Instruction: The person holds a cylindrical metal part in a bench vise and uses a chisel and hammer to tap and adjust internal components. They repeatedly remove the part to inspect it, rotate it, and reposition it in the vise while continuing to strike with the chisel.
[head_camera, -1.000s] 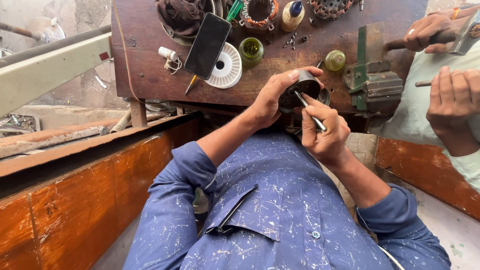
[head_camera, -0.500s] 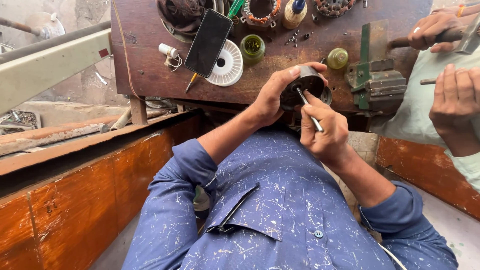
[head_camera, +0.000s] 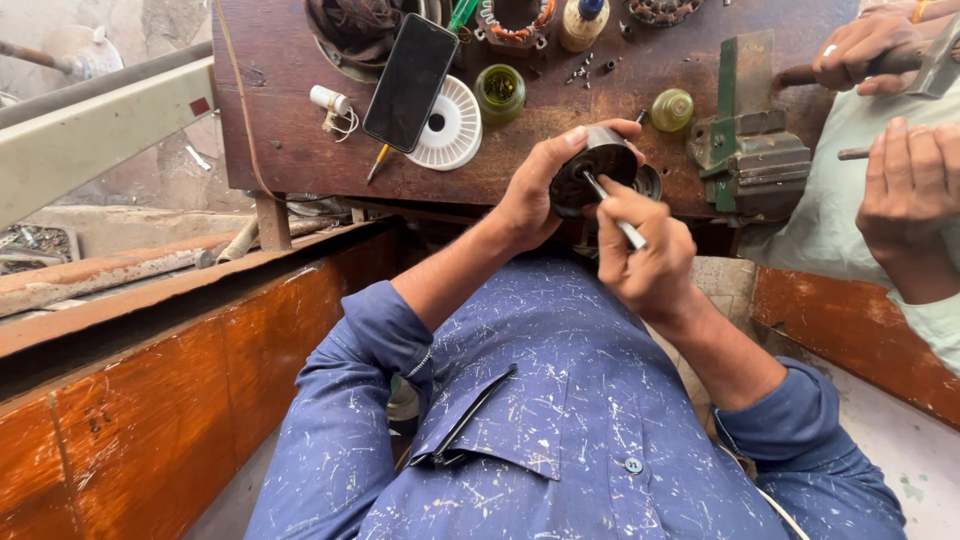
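Note:
My left hand (head_camera: 535, 190) grips a dark round metal motor part (head_camera: 592, 172) at the front edge of the wooden workbench (head_camera: 290, 120). My right hand (head_camera: 648, 262) holds a thin metal tool (head_camera: 612, 212) like a pen, its tip resting on the face of the motor part. Both forearms come out of rolled blue sleeves below.
On the bench lie a black phone (head_camera: 410, 82) leaning on a white plastic spool (head_camera: 448, 125), two small green jars (head_camera: 500, 95), a glue bottle (head_camera: 582, 22) and a green vise (head_camera: 748, 135). At the right, another person's hands (head_camera: 905, 190) hold a hammer and a rod.
My hands and the motor part stay together with only slight shifts; the tool tip keeps to the part's face. The other person's hands at the right have moved a little.

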